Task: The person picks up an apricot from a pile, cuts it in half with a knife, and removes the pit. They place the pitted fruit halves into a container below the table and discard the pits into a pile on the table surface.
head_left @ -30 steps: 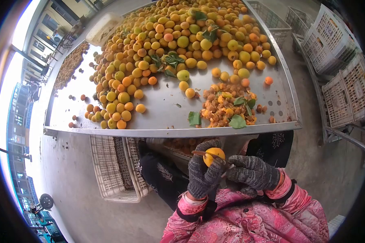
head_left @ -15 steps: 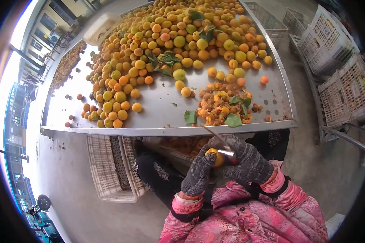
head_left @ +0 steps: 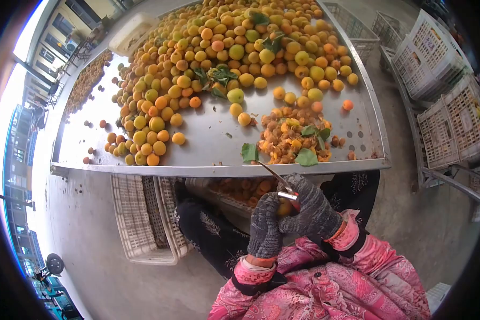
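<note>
My left hand [head_left: 265,228], in a dark grey knitted glove, is closed around a yellow apricot [head_left: 285,207]. Much of the fruit is hidden between my two hands. My right hand [head_left: 316,210], gloved the same way, grips a knife [head_left: 275,176] by its handle. The thin blade points up and left toward the table's front edge, and a shiny metal band shows over the fruit. Below my hands' far side, a crate [head_left: 226,200] with orange apricot pieces stands partly under the table.
A metal table [head_left: 197,146] bears a large heap of apricots [head_left: 218,45]. Near its front edge lies a pile of pits and scraps [head_left: 290,138] with green leaves [head_left: 306,158]. White plastic crates [head_left: 138,213] stand at lower left, and more crates [head_left: 429,53] are stacked on a right-hand rack.
Both hands have shifted slightly, and the left one now stands more upright. The knife has turned so more of its blade shows, while less of the apricot is visible.
</note>
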Action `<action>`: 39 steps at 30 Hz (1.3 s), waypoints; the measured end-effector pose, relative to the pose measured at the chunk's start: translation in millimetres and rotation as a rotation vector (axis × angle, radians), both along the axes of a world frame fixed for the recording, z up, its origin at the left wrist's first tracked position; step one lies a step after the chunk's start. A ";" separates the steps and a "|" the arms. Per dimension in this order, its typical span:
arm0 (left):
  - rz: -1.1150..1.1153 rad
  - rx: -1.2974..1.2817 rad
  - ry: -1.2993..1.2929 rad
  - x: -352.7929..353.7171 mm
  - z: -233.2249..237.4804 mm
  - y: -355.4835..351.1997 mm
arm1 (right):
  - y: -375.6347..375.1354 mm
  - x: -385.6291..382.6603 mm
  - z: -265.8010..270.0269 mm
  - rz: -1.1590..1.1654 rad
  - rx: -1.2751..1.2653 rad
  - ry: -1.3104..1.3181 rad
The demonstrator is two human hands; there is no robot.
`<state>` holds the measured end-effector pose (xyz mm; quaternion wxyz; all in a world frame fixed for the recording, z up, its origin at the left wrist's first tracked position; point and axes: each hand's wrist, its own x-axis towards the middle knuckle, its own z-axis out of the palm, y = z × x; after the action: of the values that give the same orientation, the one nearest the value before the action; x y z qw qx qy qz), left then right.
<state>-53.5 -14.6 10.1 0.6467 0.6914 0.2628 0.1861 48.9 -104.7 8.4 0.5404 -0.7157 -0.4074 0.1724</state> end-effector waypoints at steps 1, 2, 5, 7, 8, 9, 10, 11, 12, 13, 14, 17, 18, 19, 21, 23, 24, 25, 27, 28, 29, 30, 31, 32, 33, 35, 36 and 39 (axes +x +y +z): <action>0.002 0.000 0.001 -1.6 -3.8 -1.0 | 0.2 -0.9 -1.1 0.002 -0.016 -0.036; 0.080 -0.194 -0.001 -2.9 -9.0 -1.3 | 1.1 -0.2 -1.1 0.006 -0.031 -0.077; 0.193 -0.553 -0.068 -2.9 -11.2 -5.5 | 5.4 -0.7 1.3 0.039 0.021 -0.136; 0.227 -0.716 -0.133 -3.2 -5.1 -6.6 | 5.5 -1.6 2.2 0.037 0.047 -0.144; 0.212 -0.711 -0.085 -3.1 -0.8 -5.3 | 5.8 -2.5 2.8 0.035 0.073 -0.149; 0.196 -0.706 -0.037 -3.3 2.8 -3.7 | 6.3 -3.3 3.7 0.037 0.073 -0.148; 0.198 -0.707 -0.037 -3.9 6.2 -0.1 | 6.9 -3.3 5.3 0.038 0.080 -0.165; 0.094 -0.594 -0.014 -4.7 9.3 4.8 | 7.2 -2.4 7.3 0.038 0.088 -0.183; -0.010 -0.481 0.010 -5.6 10.6 6.9 | 7.0 0.1 11.3 0.039 0.086 -0.183; -0.009 -0.482 0.009 -6.7 7.4 5.8 | 6.9 4.8 16.7 0.114 0.011 -0.020; 0.023 -0.530 0.006 -7.9 2.6 4.7 | 6.9 8.7 19.6 0.186 -0.063 0.142; -0.024 -0.470 0.028 -10.6 1.6 8.1 | 3.9 15.2 19.0 0.336 -0.078 0.214; -0.094 -0.361 0.055 -12.1 2.1 8.4 | 2.1 15.3 18.2 0.338 -0.084 0.214; -0.092 -0.364 0.054 -14.2 -6.3 6.8 | 0.6 15.2 17.4 0.332 -0.102 0.200; -0.087 0.329 0.017 -16.3 -22.8 4.5 | 0.1 14.0 14.7 0.322 -0.118 0.186; -0.049 0.086 0.055 -17.0 -25.5 -0.7 | 0.8 11.3 11.4 0.242 -0.160 0.097; -0.011 -0.153 0.093 -15.9 -24.2 -2.3 | 2.0 10.6 11.8 0.242 -0.161 0.099; -0.012 -0.154 0.095 -15.4 -24.2 -4.0 | 3.6 10.0 12.6 0.221 -0.179 0.085; 0.046 -0.409 0.031 -13.7 -25.9 -7.6 | 4.5 8.1 10.1 0.204 -0.200 0.072; 0.048 -0.411 0.032 -13.8 -31.7 -9.6 | 4.1 5.8 4.8 0.180 -0.176 0.022; 0.073 -0.381 -0.004 -14.1 -37.7 -11.3 | 4.4 3.3 3.1 0.157 -0.153 -0.025; 0.099 -0.350 -0.038 -16.1 -41.8 -12.7 | 3.7 1.6 5.0 0.160 -0.156 -0.019; 0.100 -0.355 -0.031 -18.7 -44.7 -13.7 | 3.1 0.3 10.6 0.137 -0.176 -0.034; 0.150 -0.621 -0.055 -17.0 -39.7 -12.7 | 2.8 -0.6 14.1 0.114 -0.199 -0.051; 0.199 -0.891 -0.079 -15.9 -34.6 -12.4 | 2.7 -2.0 13.6 0.114 -0.208 -0.045; 0.092 -0.490 0.009 -16.5 -23.8 -12.1 | 2.1 -5.1 11.3 0.077 -0.162 -0.141; -0.016 -0.080 0.085 -15.9 -21.5 -11.1 | 1.7 -7.4 8.6 0.077 -0.177 -0.140; 0.449 -1.220 -0.192 -9.2 -37.8 -4.5 | 2.1 -19.4 -4.0 0.060 -0.042 -0.382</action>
<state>-62.7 -19.1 -27.7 0.8888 0.1094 0.4000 0.1951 29.5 -102.7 4.4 0.4327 -0.7341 -0.5200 0.0577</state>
